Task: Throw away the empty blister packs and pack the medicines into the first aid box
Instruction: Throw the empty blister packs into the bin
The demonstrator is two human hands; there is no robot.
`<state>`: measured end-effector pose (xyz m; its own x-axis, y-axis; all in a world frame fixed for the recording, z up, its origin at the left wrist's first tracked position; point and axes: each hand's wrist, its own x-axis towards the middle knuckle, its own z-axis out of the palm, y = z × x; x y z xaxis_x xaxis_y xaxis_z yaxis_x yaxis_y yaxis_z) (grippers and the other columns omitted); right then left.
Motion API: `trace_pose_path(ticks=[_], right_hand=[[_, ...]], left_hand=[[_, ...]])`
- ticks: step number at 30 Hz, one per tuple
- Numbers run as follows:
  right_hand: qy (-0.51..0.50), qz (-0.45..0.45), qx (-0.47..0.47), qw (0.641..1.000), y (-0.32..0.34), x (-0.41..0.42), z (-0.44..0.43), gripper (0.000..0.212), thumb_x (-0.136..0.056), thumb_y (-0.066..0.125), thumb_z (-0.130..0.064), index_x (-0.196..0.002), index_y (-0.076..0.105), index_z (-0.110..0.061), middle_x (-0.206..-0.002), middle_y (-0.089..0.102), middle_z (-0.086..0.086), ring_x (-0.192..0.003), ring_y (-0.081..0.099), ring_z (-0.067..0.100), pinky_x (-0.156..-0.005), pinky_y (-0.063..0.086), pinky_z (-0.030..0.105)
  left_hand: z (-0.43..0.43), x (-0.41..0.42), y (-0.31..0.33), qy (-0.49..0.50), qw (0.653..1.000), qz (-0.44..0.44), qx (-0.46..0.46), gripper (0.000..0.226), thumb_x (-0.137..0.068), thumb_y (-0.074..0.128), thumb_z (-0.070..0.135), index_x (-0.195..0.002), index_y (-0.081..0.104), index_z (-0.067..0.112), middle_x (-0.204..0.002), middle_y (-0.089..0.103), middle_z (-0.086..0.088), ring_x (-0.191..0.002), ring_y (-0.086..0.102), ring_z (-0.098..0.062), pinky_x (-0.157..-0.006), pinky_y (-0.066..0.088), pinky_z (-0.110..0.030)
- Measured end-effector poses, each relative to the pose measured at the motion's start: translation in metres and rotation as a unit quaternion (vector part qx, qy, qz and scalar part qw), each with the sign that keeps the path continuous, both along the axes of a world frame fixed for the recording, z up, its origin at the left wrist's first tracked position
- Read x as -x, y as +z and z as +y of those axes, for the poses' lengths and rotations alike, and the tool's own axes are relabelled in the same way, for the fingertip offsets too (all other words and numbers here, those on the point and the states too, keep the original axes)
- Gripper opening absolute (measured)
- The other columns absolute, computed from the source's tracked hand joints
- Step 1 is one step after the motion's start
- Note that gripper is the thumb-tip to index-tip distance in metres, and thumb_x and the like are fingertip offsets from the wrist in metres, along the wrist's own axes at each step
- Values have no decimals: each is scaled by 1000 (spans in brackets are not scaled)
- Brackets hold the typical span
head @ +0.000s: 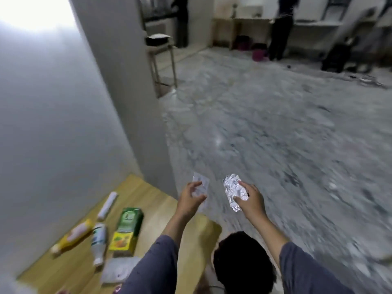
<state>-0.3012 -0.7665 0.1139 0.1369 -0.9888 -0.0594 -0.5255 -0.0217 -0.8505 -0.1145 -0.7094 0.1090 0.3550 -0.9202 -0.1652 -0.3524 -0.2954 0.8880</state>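
Note:
My left hand (189,198) holds a clear, pale blister pack (200,186) between thumb and fingers, out past the table's right edge. My right hand (250,199) grips a crumpled silver foil blister pack (232,186) above the grey floor. On the wooden table (148,200) at lower left lie a green and yellow medicine box (126,229), a white bottle (98,242), a yellow bottle (73,236), a white tube (107,205) and a flat white pack (118,270). I see no first aid box.
A dark round thing (244,266) sits directly below my arms, beside the table; the view is blurred. A grey wall (118,102) rises behind the table. Far off stand a stool (163,58), pink tubs (259,55) and two people (282,28).

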Motion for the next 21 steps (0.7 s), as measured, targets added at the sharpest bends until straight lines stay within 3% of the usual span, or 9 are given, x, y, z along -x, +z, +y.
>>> trace_pose_path(ticks=[2,5,8,10,15,21], right_hand=[[-39,8,-27,999,-22,38,-5,50,-70,72,4,-118,58,-2,-124,58,19,-116,52,30,-97,36,28],[-89,21,-85,992,-64,91,-7,50,-73,70,2,-122,56,-4,-126,55,18,-117,51,30,-98,37,29],[-126,30,-141,982,-112,131,1,51,-76,68,0,-125,54,-7,-127,52,16,-118,49,28,-98,37,30],[-155,29,-178,971,-152,150,8,50,-77,67,0,-125,53,-8,-128,52,13,-117,49,25,-95,36,25],[-178,40,-257,949,-260,169,28,51,-79,65,-1,-126,52,-11,-127,51,9,-119,49,24,-91,34,20],[-141,54,-312,938,-376,160,41,51,-79,59,4,-127,50,-7,-130,48,11,-121,46,22,-93,31,16]], left_hand=[[-21,37,-24,-51,998,1,-27,48,-85,70,-5,-132,60,-4,-139,55,-22,-131,53,-32,-101,36,-22],[-46,96,-66,-130,989,-6,-71,48,-86,69,-3,-132,59,-3,-138,55,-20,-131,54,-29,-95,33,-15],[-56,145,-113,-187,975,6,-120,49,-87,67,-2,-135,57,-1,-141,52,-19,-134,52,-28,-103,33,-18],[-56,172,-155,-219,963,11,-158,50,-89,65,1,-138,55,3,-143,49,-13,-136,50,-25,-100,32,-14],[-39,195,-268,-220,943,5,-248,53,-94,62,9,-145,48,8,-152,41,-7,-139,45,-20,-91,26,-5],[-28,182,-387,-192,925,-16,-328,51,-96,60,6,-145,47,3,-151,40,-14,-140,43,-26,-95,31,-13]])
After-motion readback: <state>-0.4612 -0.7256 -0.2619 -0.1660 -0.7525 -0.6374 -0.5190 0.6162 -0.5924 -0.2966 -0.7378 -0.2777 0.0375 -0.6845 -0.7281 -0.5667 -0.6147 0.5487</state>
